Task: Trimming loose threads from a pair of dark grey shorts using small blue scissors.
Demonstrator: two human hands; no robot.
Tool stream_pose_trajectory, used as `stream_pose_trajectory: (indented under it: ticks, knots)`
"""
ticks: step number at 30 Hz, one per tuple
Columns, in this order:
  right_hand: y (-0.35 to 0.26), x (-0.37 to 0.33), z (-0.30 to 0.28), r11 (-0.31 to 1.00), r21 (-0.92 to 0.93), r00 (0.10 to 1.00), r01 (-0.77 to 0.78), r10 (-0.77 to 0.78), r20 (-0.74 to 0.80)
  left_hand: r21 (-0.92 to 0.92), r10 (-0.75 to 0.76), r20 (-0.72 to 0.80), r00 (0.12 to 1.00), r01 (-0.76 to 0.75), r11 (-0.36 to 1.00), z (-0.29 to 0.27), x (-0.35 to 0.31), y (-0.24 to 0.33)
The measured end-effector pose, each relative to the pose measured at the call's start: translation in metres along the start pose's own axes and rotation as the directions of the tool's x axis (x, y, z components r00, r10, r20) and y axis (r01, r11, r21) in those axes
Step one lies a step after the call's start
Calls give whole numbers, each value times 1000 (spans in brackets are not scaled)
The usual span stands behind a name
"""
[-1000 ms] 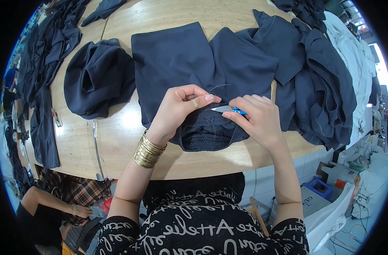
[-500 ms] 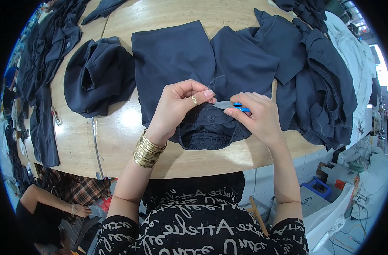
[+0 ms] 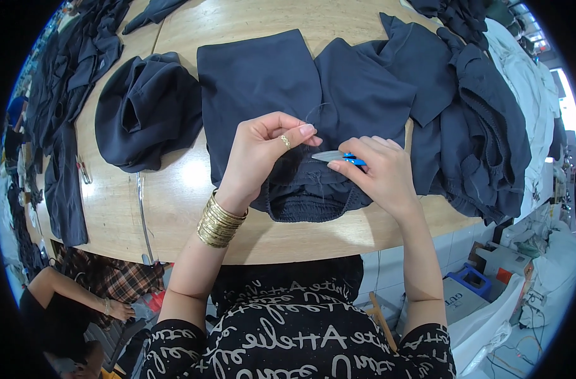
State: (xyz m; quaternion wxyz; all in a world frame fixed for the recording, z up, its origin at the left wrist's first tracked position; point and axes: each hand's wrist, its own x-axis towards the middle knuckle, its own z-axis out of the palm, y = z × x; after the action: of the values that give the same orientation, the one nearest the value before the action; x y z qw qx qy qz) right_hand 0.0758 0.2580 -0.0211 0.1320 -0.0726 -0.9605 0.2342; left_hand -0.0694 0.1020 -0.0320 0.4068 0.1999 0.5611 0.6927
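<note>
Dark navy trousers point(image 3: 262, 69) lie spread before me, their gathered elastic waistband point(image 3: 307, 211) toward the near table edge. Just above the waistband, my left hand point(image 3: 259, 148) pinches a thin dark thread point(image 3: 329, 107) between thumb and fingers; the thread's loose end curls up over the cloth. My right hand point(image 3: 384, 170) is closed round small thread snips point(image 3: 331, 155) with blue handles. The pointed grey blades aim left, a little below my left fingertips and apart from them. Loose threads also lie on the fabric near the waistband.
A bunched dark garment point(image 3: 146, 114) sits to the left, and a pile of dark elastic-waisted garments point(image 3: 486, 132) to the right. White cloth point(image 3: 521, 82) lies beyond that pile. Further left are a small red-handled tool point(image 3: 83, 172) and a co-worker's hand point(image 3: 120, 309) below the table edge.
My left hand has lifted slightly away and left with the thread. The snips have shifted a little left, and a gap now shows between blades and fingertips.
</note>
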Motion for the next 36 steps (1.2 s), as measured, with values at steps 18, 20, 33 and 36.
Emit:
stream_pose_trajectory:
  ticks: [18,20,33,36]
  knots:
    - [0,-30,-26,906,86,895,-414,422,-141,987,402,-41,915,-25,156,-87,-40,41]
    - [-5,-27,-23,915,142,913,-378,394,-107,840,214,202,956,-282,463,-54,-38,45]
    - [-22,-24,-5,996,-63,998,-64,64,-8,514,79,348,934,-261,817,-25,-8,-9]
    - [-20,-23,-2,994,-101,999,-39,39,-4,471,86,347,934,-252,845,-25,-8,-9]
